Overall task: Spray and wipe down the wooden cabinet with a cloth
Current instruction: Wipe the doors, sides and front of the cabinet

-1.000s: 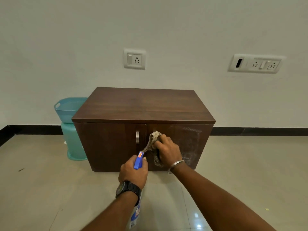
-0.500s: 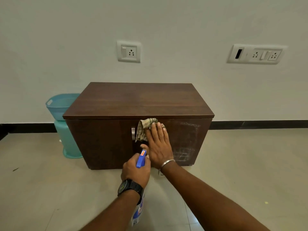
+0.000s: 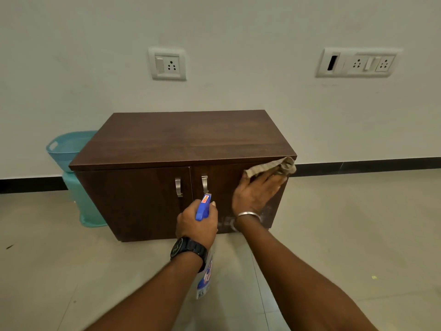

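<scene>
A low dark wooden cabinet (image 3: 181, 139) with two doors and silver handles stands against the wall. My right hand (image 3: 256, 192) presses a checked cloth (image 3: 272, 168) flat against the top right corner of the right door. Whitish smears show low on that door, beside my wrist. My left hand (image 3: 196, 223) grips a spray bottle (image 3: 203, 207) by its blue trigger head, in front of the right door's lower part. The bottle's white labelled body hangs below my wrist.
A teal plastic bin (image 3: 69, 149) stands on the floor at the cabinet's left, against the wall. Two switch-and-socket plates (image 3: 167, 64) are on the wall above. The floor is pale tile with a black skirting along the wall.
My right hand has swept the cloth along the top of the right door, from near the handles to the right corner. The left hand with the bottle has stayed in place.
</scene>
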